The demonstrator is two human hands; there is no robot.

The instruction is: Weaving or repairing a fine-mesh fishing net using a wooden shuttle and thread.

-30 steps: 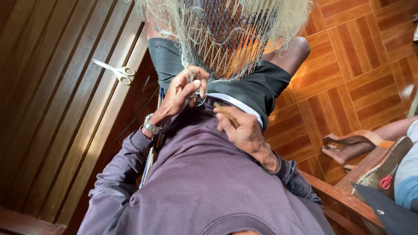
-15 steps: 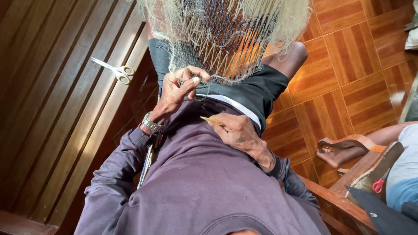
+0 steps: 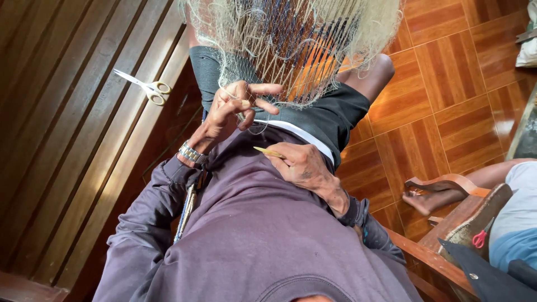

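A pale fishing net [image 3: 291,39] hangs over my lap and dark shorts [image 3: 330,112]. My left hand [image 3: 235,109], with a metal watch on its wrist, pinches mesh at the net's lower edge, and two of its fingers point right. My right hand [image 3: 302,168] rests against my purple shirt [image 3: 263,235] just below. It grips a thin yellow netting needle [image 3: 268,151] whose tip points left. A fine thread seems to run between the net and the needle, but it is too thin to trace.
Scissors [image 3: 146,86] with pale handles lie on the wooden slatted bench [image 3: 72,140] to my left. On the right, another person's foot in a sandal [image 3: 433,193] rests on the orange tiled floor [image 3: 447,84], beside a wooden chair arm [image 3: 442,263].
My left hand has lifted from my waist up to the net's edge and spread its fingers. My right hand has drawn the needle away from it, down against my shirt.
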